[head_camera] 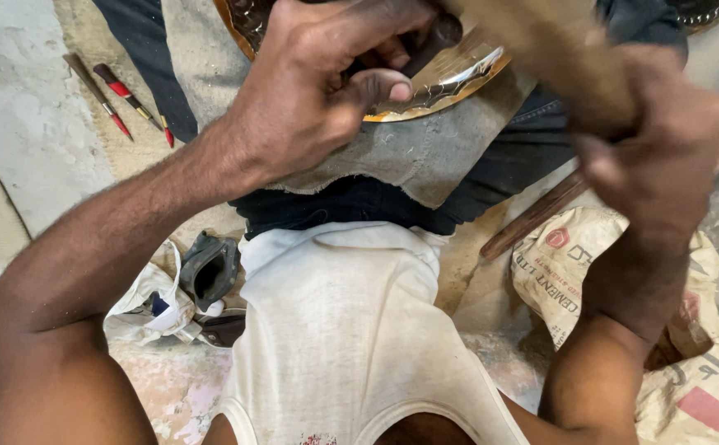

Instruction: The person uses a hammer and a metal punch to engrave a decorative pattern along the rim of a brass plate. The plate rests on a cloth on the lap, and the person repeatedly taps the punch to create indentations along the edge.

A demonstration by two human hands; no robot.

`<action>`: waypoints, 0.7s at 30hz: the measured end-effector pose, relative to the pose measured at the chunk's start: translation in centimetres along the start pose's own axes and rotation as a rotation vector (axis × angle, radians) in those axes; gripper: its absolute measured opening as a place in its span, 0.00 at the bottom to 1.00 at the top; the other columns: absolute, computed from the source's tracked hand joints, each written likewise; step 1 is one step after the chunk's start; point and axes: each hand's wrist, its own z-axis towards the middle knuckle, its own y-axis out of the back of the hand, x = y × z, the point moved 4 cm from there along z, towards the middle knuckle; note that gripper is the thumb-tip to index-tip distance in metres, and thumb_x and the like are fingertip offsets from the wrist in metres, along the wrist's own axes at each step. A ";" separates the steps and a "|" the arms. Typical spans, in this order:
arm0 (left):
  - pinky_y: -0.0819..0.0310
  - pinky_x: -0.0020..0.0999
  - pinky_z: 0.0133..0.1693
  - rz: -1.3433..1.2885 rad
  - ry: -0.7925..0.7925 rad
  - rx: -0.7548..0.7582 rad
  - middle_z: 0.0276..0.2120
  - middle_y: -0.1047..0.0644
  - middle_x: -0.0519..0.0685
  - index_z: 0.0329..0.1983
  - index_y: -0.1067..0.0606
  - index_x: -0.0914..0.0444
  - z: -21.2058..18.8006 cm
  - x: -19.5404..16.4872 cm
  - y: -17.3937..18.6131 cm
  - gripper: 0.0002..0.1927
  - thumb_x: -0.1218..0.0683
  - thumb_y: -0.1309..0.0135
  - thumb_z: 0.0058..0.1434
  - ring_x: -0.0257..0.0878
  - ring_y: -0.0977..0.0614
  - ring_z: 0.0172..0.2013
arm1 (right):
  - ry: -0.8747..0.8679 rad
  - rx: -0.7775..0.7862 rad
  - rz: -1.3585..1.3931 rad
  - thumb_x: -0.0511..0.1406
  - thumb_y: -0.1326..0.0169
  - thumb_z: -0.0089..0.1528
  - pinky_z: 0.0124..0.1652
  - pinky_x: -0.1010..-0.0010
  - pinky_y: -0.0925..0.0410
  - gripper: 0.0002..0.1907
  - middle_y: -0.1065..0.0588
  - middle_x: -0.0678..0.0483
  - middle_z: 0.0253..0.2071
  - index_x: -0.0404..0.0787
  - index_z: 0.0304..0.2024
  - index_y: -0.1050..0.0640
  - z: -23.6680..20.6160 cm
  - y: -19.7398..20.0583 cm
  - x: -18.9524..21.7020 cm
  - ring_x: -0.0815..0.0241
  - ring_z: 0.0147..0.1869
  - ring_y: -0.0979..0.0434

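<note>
- One head view showed the work midway, as far as could be judged: the brass plate [450, 78] lay on a grey cloth pad [425, 152] over the person's lap, its scalloped rim and part of its face already carrying raised pattern, though how much remained unworked was hidden by the hands.
- The left hand [318, 82] was clenched narrowly around a dark punch [434, 37], thumb pressed across the front, holding the tool's tip down against the plate's surface near the rim.
- The left forearm ran in from the lower left, wrist bent so the knuckles faced the camera.
- The right hand [664, 156] was wrapped tight around a wooden mallet handle [557, 49], which was blurred and raised above the plate, slanting toward the punch.
- The right forearm rose almost straight up from the lower right, wrist cocked.
- Beside the left leg, well apart from the plate, three red-tipped chisels [121, 95] lay on the floor; a wooden stick [532, 216] rested near a printed sack [623, 313] on the right, and a dark rubber piece [209, 270] sat by a crumpled white bag [149, 305].
</note>
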 end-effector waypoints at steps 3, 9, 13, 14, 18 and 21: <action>0.14 0.32 0.50 -0.002 0.018 0.018 0.50 0.20 0.53 0.62 0.28 0.68 0.0 0.1 -0.1 0.19 0.64 0.40 0.70 0.40 0.15 0.47 | -0.005 -0.020 0.047 0.25 0.35 0.65 0.43 0.66 0.22 0.16 0.22 0.44 0.41 0.33 0.52 0.27 0.5 0.4 0.2 0.53 0.42 0.16; 0.15 0.33 0.49 -0.012 0.013 0.014 0.47 0.20 0.54 0.60 0.28 0.69 0.2 -0.1 0.0 0.17 0.63 0.40 0.70 0.40 0.15 0.46 | -0.115 -0.144 0.283 0.25 0.38 0.68 0.45 0.68 0.23 0.13 0.21 0.47 0.43 0.32 0.51 0.29 0.0 0.8 0.0 0.56 0.45 0.16; 0.16 0.33 0.48 0.019 0.004 0.017 0.46 0.20 0.54 0.58 0.28 0.69 0.3 -0.2 0.2 0.16 0.63 0.40 0.70 0.40 0.15 0.46 | -0.083 -0.108 0.156 0.25 0.37 0.67 0.41 0.71 0.25 0.15 0.21 0.48 0.41 0.33 0.52 0.29 -0.2 0.6 0.3 0.57 0.42 0.16; 0.16 0.33 0.48 0.015 0.000 0.019 0.46 0.19 0.54 0.59 0.28 0.69 0.4 -0.3 0.2 0.17 0.62 0.39 0.70 0.40 0.15 0.46 | -0.085 -0.125 0.172 0.26 0.38 0.66 0.42 0.71 0.25 0.17 0.22 0.47 0.41 0.32 0.54 0.29 -0.2 0.5 0.5 0.56 0.43 0.16; 0.16 0.33 0.50 0.006 -0.035 0.009 0.45 0.20 0.53 0.60 0.28 0.69 0.3 -0.4 0.4 0.17 0.62 0.40 0.71 0.39 0.16 0.45 | -0.130 -0.132 0.194 0.28 0.35 0.69 0.40 0.69 0.25 0.20 0.24 0.45 0.39 0.31 0.59 0.29 0.0 0.3 0.7 0.54 0.39 0.19; 0.17 0.34 0.49 0.012 -0.026 0.021 0.45 0.20 0.53 0.60 0.28 0.69 0.3 -0.4 0.3 0.16 0.62 0.40 0.72 0.39 0.16 0.45 | -0.112 -0.101 0.129 0.28 0.35 0.70 0.37 0.69 0.25 0.20 0.24 0.45 0.39 0.30 0.59 0.30 0.3 0.4 0.8 0.56 0.37 0.19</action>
